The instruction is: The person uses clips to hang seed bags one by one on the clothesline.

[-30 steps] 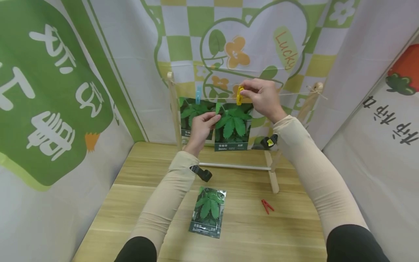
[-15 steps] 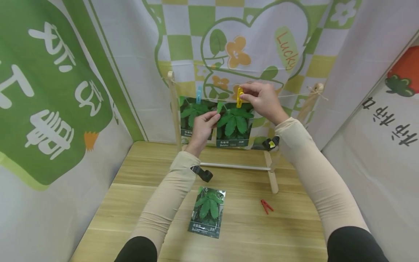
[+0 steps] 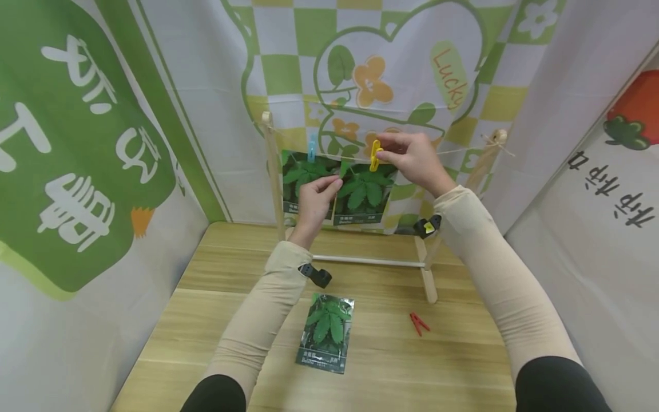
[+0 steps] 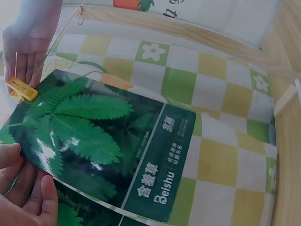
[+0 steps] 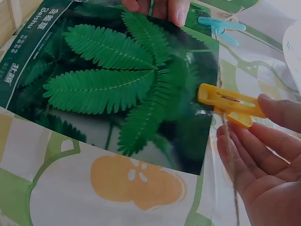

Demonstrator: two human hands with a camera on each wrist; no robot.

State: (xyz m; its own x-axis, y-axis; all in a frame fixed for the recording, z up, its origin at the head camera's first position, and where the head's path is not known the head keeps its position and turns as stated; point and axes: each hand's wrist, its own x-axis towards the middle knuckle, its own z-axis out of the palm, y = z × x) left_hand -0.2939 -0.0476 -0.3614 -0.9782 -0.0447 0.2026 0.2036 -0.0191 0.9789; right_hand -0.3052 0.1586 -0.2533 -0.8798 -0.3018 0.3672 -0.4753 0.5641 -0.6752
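In the head view my left hand (image 3: 315,201) pinches the left edge of a green seed packet (image 3: 363,197) with a leaf picture. That packet hangs from the string, its lower end swung slightly out of line. My right hand (image 3: 416,161) holds a yellow clothespin (image 3: 375,156) between thumb and fingers. The clothespin's jaws lie over the packet's top edge and the string (image 5: 228,155), as the right wrist view shows. To the left, a similar packet (image 3: 308,171) hangs under a light blue clothespin (image 3: 312,149), partly hidden by my left hand.
A wooden stand with a left post (image 3: 274,171) and right post (image 3: 486,163) carries the string. On the wooden table (image 3: 216,320) lie another seed packet (image 3: 325,335) and a red clothespin (image 3: 419,324). Printed curtains (image 3: 206,103) enclose the back and sides.
The yellow clothespin and my right hand have come down slightly. The bottom edge of the held packet has shifted up and tilted. My left hand keeps its pinch on the packet's edge.
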